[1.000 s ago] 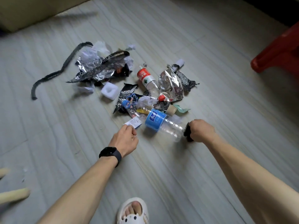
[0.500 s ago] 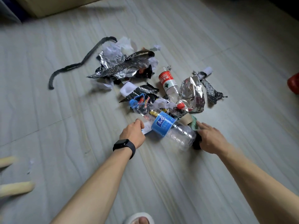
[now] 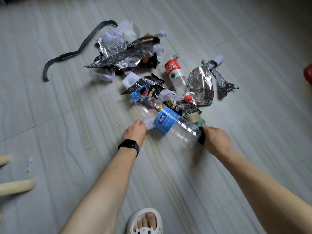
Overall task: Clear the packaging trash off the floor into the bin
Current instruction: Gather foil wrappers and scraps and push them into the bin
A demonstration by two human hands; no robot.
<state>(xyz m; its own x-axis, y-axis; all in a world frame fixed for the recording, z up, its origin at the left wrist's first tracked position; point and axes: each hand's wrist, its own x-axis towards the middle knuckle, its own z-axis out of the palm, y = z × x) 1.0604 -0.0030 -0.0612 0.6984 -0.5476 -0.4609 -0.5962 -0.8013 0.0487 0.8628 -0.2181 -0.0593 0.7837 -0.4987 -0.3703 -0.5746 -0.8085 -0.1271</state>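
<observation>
The trash lies scattered on the floor, out in its middle, ahead of both hands.

The left hand, with a black watch on the wrist, has its fingers curled and pinches the near end of a white slip. The slip's far end runs under the blue-label bottle.

That bottle lies on its side between the two hands, cap end away from the person, base towards the right hand. The right hand's fingers are curled round a black piece that touches the bottle's base. Its fingertips are hidden, so how tight the hold is cannot be told.

Just beyond the bottle are a tape roll, a blue ring and dark wrappers. Farther off, a red-label bottle lies touching a crumpled foil bag, with black netting just beside it. The largest heap of foil and paper sits beyond that, and a black strip curls away from it towards the left.

A slipper stands on the floor at the near edge. Two pale wooden legs show at the left edge.
</observation>
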